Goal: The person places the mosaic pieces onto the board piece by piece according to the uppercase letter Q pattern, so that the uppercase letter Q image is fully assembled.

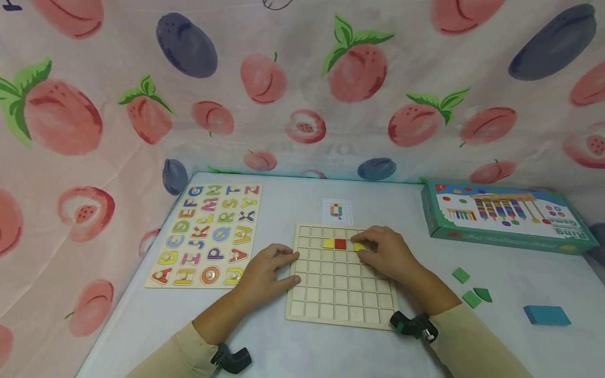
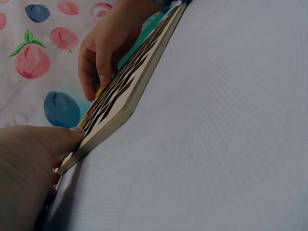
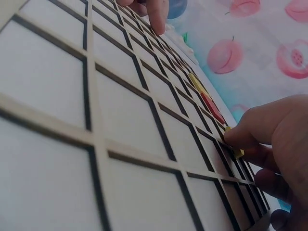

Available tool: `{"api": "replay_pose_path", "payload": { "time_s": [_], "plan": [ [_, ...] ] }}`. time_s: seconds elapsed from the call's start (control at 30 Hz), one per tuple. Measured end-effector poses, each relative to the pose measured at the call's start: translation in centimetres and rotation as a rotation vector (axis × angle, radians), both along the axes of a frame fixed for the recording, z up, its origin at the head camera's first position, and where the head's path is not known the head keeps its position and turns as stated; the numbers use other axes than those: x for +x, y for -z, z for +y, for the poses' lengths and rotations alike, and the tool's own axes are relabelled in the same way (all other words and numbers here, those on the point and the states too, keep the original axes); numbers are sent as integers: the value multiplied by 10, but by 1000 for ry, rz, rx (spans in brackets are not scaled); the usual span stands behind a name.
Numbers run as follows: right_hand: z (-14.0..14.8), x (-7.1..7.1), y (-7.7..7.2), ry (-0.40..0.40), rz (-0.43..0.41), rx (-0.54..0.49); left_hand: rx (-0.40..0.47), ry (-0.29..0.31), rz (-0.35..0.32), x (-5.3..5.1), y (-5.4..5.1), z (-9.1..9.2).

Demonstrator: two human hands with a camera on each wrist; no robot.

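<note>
A wooden grid board (image 1: pixel 326 314) lies on the table. In its second row from the back sit a yellow piece (image 1: pixel 329 243) with a slanted side and, touching it, a red square (image 1: pixel 340 244). My right hand (image 1: pixel 388 254) pinches another yellow piece (image 1: pixel 358 246) between thumb and index finger, just right of the red square; the right wrist view shows this yellow piece (image 3: pixel 238 153) at the grid. My left hand (image 1: pixel 264 275) rests on the board's left edge, thumb on top in the left wrist view, where the board's side (image 2: pixel 120 117) shows.
A patterned card (image 1: pixel 337 211) lies behind the board. An alphabet puzzle (image 1: pixel 181 244) is at the left. To the right are green pieces (image 1: pixel 461 275), a blue block (image 1: pixel 547 315) and a green game box (image 1: pixel 510 216). A fruit-print cloth (image 1: pixel 302 84) hangs behind.
</note>
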State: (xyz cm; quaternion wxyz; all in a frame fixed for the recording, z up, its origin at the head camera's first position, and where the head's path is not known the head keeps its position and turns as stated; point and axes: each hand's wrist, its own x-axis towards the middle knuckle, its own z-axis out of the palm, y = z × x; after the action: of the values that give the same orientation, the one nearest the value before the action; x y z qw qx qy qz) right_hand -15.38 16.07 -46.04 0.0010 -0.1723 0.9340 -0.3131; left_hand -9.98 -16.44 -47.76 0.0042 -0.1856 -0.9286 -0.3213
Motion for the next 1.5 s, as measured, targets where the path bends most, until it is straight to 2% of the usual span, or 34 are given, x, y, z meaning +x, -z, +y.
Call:
{"api": "replay_pose_path", "payload": {
  "time_s": [0.27,0.6,0.8,1.0,1.23,1.5],
  "plan": [
    [-6,-3,2,-16,31,-36,1,4,-7,-1,0,1],
    [-13,-5,1,3,-4,-19,1,6,-5,-1,-1,1],
    [-12,-4,2,-9,4,-21,-2,3,4,0,-2,1],
    [-13,-5,3,-10,-6,-15,25,0,-6,0,-1,1],
    [-9,3,1,-6,19,4,24,0,-7,0,0,1],
    [11,15,-1,17,56,-23,18,-10,-7,0,0,0]
  ]
}}
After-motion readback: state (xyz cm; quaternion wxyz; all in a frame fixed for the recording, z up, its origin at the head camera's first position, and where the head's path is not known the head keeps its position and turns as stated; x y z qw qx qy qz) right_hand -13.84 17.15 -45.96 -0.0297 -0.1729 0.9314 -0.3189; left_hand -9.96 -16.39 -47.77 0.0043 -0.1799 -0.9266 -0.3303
